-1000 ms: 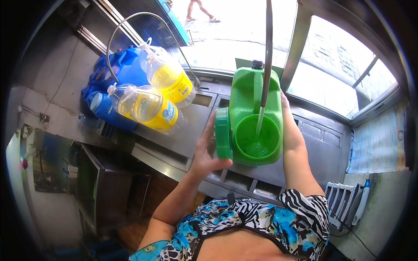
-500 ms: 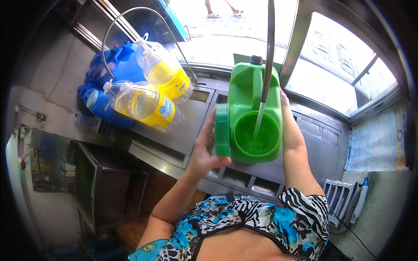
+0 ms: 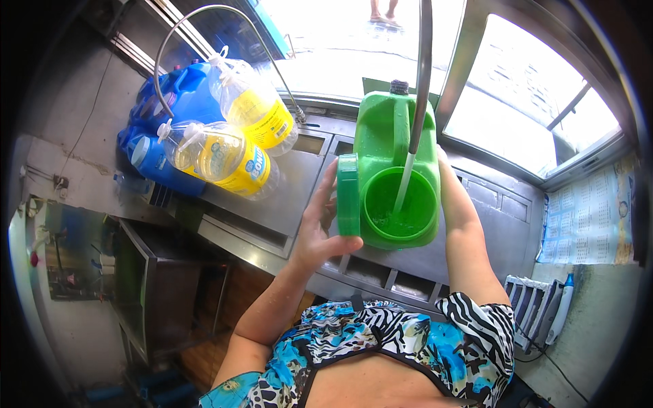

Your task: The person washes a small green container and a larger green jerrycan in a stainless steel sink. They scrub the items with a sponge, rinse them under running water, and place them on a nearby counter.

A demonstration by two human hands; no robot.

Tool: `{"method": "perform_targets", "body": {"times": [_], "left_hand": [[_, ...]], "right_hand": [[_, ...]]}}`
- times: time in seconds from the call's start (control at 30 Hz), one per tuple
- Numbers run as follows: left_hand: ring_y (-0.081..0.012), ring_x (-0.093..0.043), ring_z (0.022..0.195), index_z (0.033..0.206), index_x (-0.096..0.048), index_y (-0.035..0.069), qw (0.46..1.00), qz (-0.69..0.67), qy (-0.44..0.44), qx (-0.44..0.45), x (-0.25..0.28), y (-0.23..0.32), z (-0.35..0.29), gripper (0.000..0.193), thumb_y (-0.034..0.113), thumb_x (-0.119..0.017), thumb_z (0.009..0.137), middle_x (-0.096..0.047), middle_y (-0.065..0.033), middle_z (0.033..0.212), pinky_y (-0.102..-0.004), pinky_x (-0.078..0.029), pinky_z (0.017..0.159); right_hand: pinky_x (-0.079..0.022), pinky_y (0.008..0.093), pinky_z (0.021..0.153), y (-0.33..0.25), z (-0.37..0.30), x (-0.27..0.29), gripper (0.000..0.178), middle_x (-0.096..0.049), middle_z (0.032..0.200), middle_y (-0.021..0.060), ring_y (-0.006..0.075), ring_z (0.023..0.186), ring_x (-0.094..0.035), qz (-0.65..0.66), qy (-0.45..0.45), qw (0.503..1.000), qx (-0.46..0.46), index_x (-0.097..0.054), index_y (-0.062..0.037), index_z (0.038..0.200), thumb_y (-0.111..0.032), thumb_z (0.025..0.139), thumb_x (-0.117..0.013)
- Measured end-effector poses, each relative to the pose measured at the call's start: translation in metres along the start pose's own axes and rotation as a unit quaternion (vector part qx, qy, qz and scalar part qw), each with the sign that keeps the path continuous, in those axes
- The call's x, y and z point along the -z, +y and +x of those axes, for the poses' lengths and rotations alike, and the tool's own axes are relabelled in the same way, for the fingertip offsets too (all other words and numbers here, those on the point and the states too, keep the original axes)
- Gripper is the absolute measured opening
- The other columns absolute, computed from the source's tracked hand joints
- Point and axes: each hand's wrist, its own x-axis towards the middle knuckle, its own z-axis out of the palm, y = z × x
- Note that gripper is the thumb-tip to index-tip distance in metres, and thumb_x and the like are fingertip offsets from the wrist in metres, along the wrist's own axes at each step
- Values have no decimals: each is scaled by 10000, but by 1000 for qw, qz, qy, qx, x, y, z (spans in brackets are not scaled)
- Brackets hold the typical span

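Observation:
A green plastic jug [image 3: 426,156] stands on the metal counter, its wide round mouth facing me. A metal spout [image 3: 422,88] hangs over it, and a clear stream [image 3: 405,187] runs down from its tip into the mouth, where bubbles show. My left hand [image 3: 318,228] grips a darker green screw lid [image 3: 348,197] on edge beside the mouth, thumb at its near edge and fingers on its outer side. My right hand [image 3: 443,158] is at the jug's right side; its fingers are hidden behind the jug. A small dark cap [image 3: 398,87] sits at the jug's far end.
Left on the counter [image 3: 286,204] are clear bottles [image 3: 228,163] with yellow labels and blue jugs [image 3: 197,92]. A curved metal pipe [image 3: 160,58] arches over them. A window opens ahead, a person's legs [image 3: 384,12] outside. A white rack [image 3: 527,306] is at right.
The surface in the jug's mouth looks different, with bubbles nearer the bottom left. The view has shifted slightly. The legs outside have moved right. Both hands keep their places.

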Motion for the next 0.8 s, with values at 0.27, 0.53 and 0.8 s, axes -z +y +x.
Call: {"method": "perform_targets", "body": {"times": [0.27,0.53,0.8], "left_hand": [[-286,-503,1293,1553,-164,-4,1000,5,10,5,-2,1,2,1188,319,-843,634,-437,-195,1445,-409,-330,1120],[-284,-526,1265,1550,-171,-10,1000,6,17,10,-3,0,2,1195,332,-841,621,-454,-198,1433,-411,-343,1112],[-286,-541,1248,1549,-174,-12,1000,4,21,6,-4,-1,4,1198,345,-838,618,-467,-200,1423,-412,-352,1103]], "right_hand": [[-354,573,1063,-2,-4,1,685,-285,1576,149,355,1379,-369,-46,6,999,4,-258,-310,1540,-517,948,-534],[-361,573,1059,-1,-4,0,684,-286,1573,154,364,1366,-388,-98,19,995,8,-250,-328,1540,-507,946,-538],[-369,572,1055,1,-2,-1,685,-288,1569,159,372,1352,-408,-145,27,989,13,-242,-346,1541,-498,945,-543]]}}
